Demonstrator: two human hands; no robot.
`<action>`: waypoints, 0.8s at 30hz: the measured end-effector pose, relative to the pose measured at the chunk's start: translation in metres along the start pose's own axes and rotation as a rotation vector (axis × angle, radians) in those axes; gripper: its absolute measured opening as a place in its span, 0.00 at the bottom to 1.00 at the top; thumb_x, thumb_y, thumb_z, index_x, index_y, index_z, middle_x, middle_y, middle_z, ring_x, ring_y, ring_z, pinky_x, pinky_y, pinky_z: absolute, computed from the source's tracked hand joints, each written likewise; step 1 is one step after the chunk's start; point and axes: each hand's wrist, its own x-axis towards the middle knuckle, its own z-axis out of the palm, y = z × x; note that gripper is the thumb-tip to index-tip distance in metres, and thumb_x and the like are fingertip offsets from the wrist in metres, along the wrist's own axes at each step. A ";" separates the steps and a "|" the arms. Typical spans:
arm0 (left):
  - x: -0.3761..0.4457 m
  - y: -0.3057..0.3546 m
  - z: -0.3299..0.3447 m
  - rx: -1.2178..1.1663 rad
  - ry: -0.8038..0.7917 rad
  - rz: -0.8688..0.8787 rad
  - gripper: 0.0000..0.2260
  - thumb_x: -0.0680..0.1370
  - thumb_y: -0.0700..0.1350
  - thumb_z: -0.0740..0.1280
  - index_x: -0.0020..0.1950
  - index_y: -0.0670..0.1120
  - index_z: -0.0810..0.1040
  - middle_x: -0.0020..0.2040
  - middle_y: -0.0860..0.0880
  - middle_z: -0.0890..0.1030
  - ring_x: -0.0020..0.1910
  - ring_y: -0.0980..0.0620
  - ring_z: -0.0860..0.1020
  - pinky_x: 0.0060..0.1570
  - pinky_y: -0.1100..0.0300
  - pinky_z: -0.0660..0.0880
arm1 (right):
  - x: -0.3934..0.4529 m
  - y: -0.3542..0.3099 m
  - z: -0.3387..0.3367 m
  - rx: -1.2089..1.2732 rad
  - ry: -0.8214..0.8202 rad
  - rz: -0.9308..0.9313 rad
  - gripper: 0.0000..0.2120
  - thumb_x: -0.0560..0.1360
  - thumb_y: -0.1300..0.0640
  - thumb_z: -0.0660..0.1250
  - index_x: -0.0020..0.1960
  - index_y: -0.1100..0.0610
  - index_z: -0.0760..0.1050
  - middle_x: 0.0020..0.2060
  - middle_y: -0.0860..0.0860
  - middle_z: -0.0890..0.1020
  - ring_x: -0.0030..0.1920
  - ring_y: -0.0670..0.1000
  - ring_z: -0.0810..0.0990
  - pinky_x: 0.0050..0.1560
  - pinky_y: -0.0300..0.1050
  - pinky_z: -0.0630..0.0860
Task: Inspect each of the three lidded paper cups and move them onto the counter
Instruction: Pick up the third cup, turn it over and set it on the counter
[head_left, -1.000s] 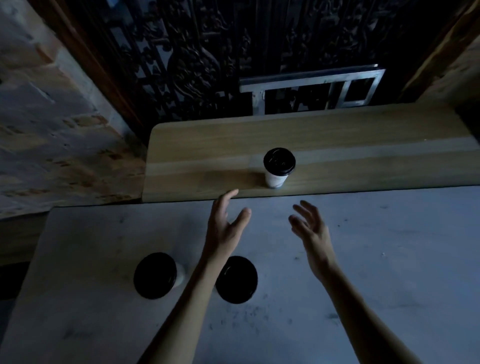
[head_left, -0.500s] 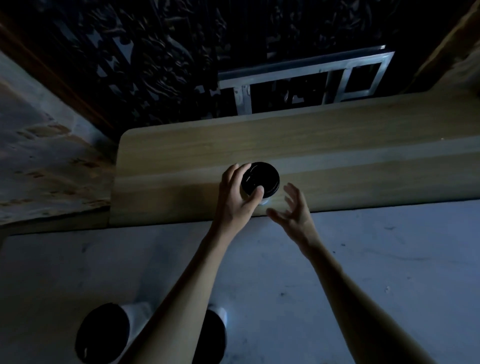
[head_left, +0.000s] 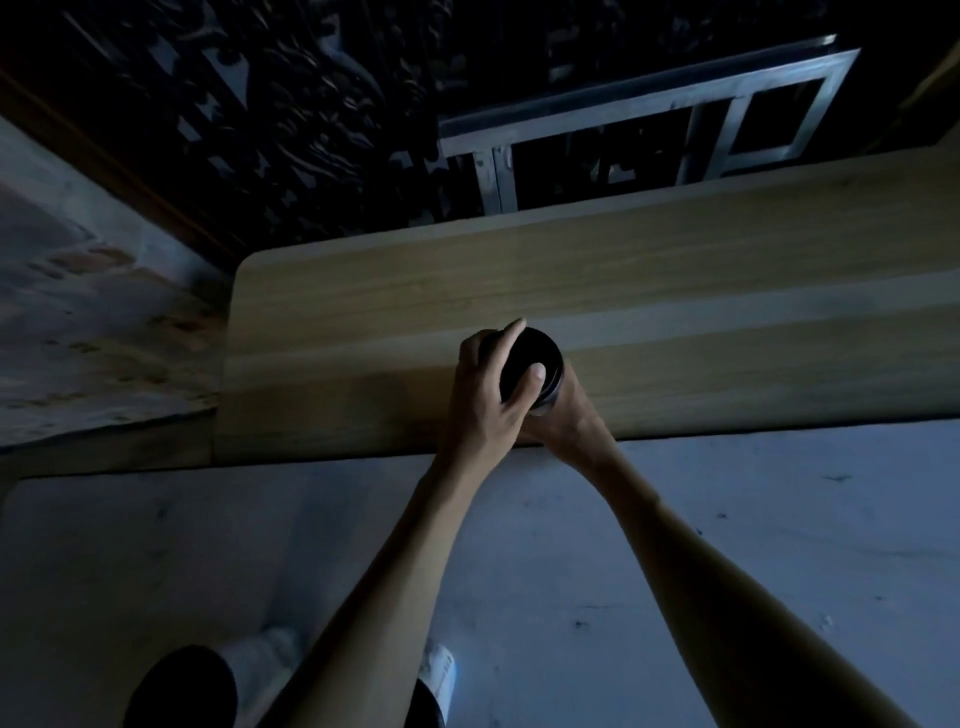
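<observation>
Your left hand (head_left: 485, 402) curls closed over the cup's black lid (head_left: 535, 358) while your right hand (head_left: 563, 415) wraps the cup body beneath.

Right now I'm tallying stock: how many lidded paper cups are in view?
3: one on the wooden shelf, gripped by both hands; two on the grey counter at bottom, either side of the left forearm, partly hidden.

Under my left hand (head_left: 488, 395), the cup lid (head_left: 535, 358): black plastic, smooth, faint sheen. Wooden counter (head_left: 727, 312) beneath that lid: pale, straight-grained, smooth and matt. Grey surface (head_left: 727, 545) nearer me than the counter: matt, scuffed and speckled, material unclear. Two cups at its near edge, a left one (head_left: 260, 670) and a right one (head_left: 439, 670): white matt paper sides. Beyond the counter, a frame (head_left: 649, 104): grey metal, dull. Wall (head_left: 78, 312) left of the counter: rough and patchy.
</observation>
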 end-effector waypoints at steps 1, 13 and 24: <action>-0.001 -0.002 -0.003 -0.016 0.015 -0.021 0.28 0.81 0.58 0.63 0.79 0.47 0.71 0.71 0.42 0.71 0.65 0.56 0.70 0.62 0.72 0.66 | -0.003 -0.007 0.000 -0.026 0.017 0.008 0.38 0.65 0.39 0.81 0.69 0.50 0.72 0.59 0.52 0.83 0.59 0.54 0.84 0.57 0.58 0.83; -0.063 0.035 -0.080 -0.271 0.112 -0.115 0.24 0.75 0.65 0.55 0.56 0.50 0.78 0.51 0.60 0.82 0.48 0.71 0.78 0.49 0.75 0.70 | -0.099 -0.108 -0.022 -0.476 -0.102 -0.076 0.43 0.65 0.34 0.74 0.75 0.42 0.62 0.57 0.49 0.75 0.52 0.57 0.82 0.49 0.51 0.78; -0.155 0.097 -0.150 -0.434 0.007 0.086 0.23 0.82 0.56 0.52 0.67 0.52 0.79 0.65 0.57 0.84 0.69 0.60 0.78 0.68 0.67 0.69 | -0.215 -0.208 -0.027 -0.621 -0.084 -0.228 0.42 0.65 0.26 0.65 0.75 0.37 0.57 0.59 0.46 0.83 0.53 0.59 0.84 0.49 0.51 0.79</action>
